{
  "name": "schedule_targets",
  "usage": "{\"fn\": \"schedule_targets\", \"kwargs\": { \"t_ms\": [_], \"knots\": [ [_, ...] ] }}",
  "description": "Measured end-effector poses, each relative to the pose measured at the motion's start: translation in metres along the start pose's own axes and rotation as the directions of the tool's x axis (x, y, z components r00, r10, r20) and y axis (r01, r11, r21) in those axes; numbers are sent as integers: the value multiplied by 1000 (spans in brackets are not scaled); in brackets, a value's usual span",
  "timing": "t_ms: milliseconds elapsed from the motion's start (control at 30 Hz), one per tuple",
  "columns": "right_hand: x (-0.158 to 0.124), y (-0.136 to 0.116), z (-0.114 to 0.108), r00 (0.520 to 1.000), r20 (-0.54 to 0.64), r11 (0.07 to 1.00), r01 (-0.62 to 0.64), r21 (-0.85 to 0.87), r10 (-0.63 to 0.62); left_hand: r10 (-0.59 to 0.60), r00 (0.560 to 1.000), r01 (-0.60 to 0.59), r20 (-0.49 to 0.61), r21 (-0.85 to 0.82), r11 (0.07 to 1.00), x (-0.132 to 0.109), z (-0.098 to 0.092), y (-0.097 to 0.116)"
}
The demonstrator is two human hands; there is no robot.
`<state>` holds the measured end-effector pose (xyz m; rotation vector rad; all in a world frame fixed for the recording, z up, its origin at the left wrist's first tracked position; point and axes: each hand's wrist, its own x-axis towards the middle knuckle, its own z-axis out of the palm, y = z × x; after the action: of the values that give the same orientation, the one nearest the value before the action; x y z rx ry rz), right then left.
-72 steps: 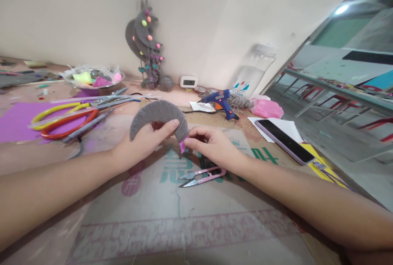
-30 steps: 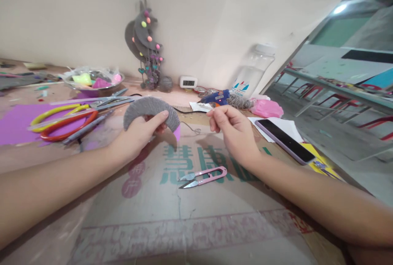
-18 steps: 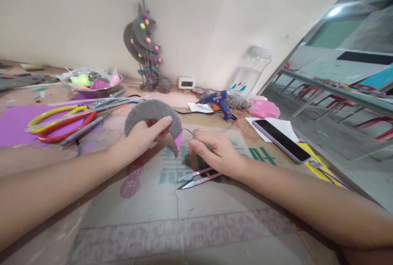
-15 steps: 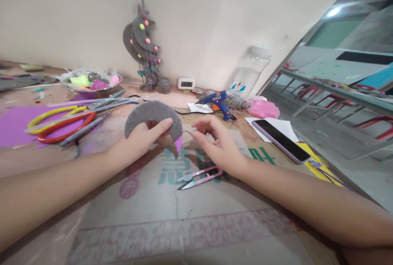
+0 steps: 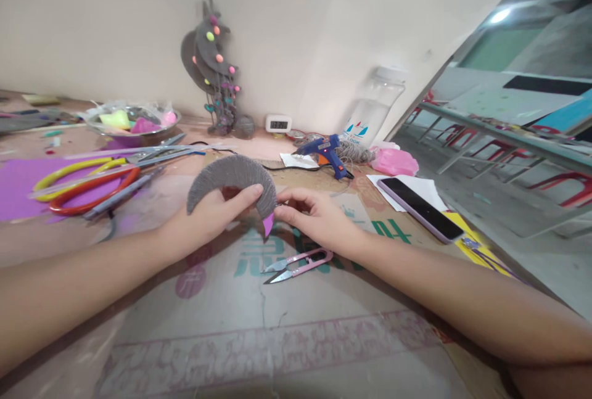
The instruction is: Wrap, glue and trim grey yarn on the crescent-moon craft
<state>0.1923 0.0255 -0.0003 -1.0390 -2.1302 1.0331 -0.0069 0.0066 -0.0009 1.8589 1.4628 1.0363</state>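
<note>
My left hand (image 5: 222, 211) grips a crescent (image 5: 231, 172) wrapped in grey yarn, thumb pressed on its front near the right end. The lower tip (image 5: 268, 225) of the crescent is bare purple. Close against that tip, my right hand (image 5: 308, 211) is closed with thumb and forefinger pinched together. Half a second ago a grey yarn strand ran from the crescent to these fingers; now it is mostly hidden. Pink-handled thread snips (image 5: 298, 265) lie on the cardboard below my right hand.
Large scissors (image 5: 92, 186) and purple sheets lie left, near a metal bowl (image 5: 134, 131). Behind are a decorated grey moon hanging (image 5: 215, 53), a small digital clock (image 5: 278, 123), a blue glue gun (image 5: 328, 153) and a water bottle (image 5: 372, 106). A phone (image 5: 420, 209) lies right.
My right hand has moved left, up to the crescent's purple tip, and its fingers have drawn together. The crescent stays in my left hand, and the view has shifted slightly.
</note>
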Motion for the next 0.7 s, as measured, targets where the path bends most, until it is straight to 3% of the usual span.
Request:
{"fn": "schedule_targets", "kwargs": {
  "t_ms": [300, 433, 567, 700],
  "knots": [
    [0, -3, 0, 1000, -5, 998, -12, 63, 12, 43, 998, -40, 50, -43, 998, 0, 0, 6],
    [0, -4, -1, 999, -41, 995, -29, 99, 33, 5, 999, -3, 46, -41, 999, 1, 0, 6],
    [6, 4, -7, 974, -198, 974, -68, 217, 112, -12, 999, 12, 45, -13, 1000, 2, 0, 4],
    [10, 12, -15, 908, -410, 951, 45, 307, 89, -57, 998, 56, 32, 28, 998, 3, -2, 5]
  ]
}}
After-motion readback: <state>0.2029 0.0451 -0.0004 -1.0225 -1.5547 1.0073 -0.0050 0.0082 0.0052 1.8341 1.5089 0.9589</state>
